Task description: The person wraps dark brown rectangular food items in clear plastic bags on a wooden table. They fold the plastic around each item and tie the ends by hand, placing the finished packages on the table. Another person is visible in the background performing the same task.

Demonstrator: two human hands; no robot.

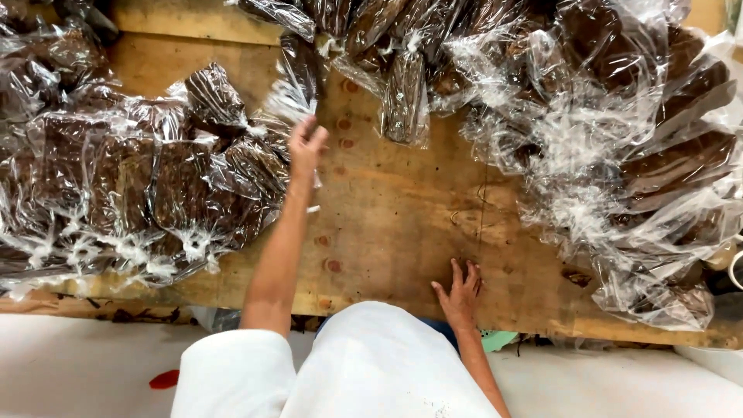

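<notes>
Left hand seems to pinch a bag; thin film could tear. Right hand lies open, empty, on board.

2 hands, 1 wooden table, dozens of clear-wrapped brown packs

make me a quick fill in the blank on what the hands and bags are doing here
1. The left hand reaches to the clear bags of ______ goods.
2. The right hand lies flat on the ______ board.
3. The person's sleeve is ______.
4. The bare strip of board lies ______ the two heaps, one being the right heap.

Missing words: brown; wooden; white; between
</notes>
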